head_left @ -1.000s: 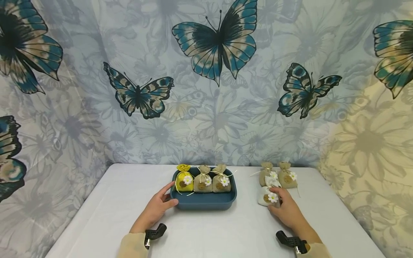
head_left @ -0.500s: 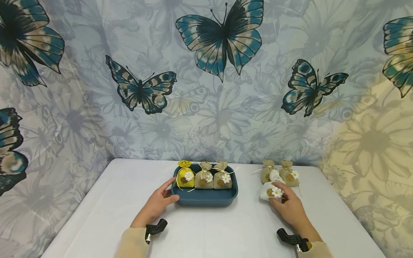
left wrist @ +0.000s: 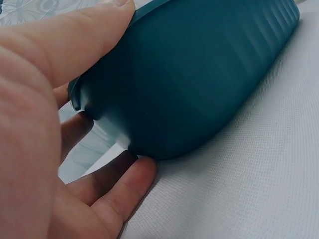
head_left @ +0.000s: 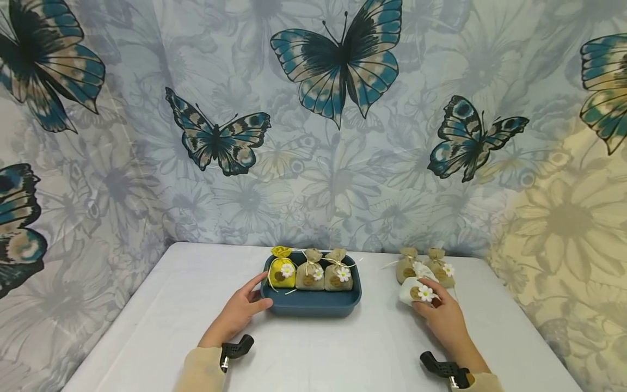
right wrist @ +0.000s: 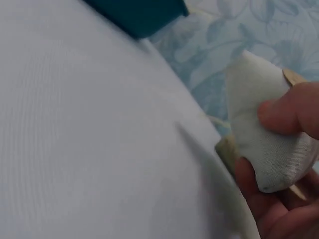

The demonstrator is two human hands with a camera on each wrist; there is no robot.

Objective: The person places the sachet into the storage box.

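My left hand (head_left: 239, 313) grips the left end of a dark blue tray (head_left: 313, 308). In the left wrist view its thumb lies on the rim and its fingers meet the end wall (left wrist: 179, 89). Inside, along the back, a yellow pouch (head_left: 277, 279) stands beside two beige pouches (head_left: 305, 282), each with a white flower. Over at the right, my right hand (head_left: 447, 316) pinches a white sachet pouch (head_left: 407, 294) with a daisy and round tan label. The right wrist view shows the pouch (right wrist: 254, 104) tilted above the table, between thumb and fingers.
Two more beige pouches (head_left: 406, 270) sit at the back right of the white-covered table (head_left: 338, 354), just behind the held one. A butterfly-print cloth (head_left: 313, 207) hangs along the table's far edge.
My right hand has raised the white pouch slightly off the table and shifted it a little to the right. My left hand stays at the tray. The head view has shifted slightly.
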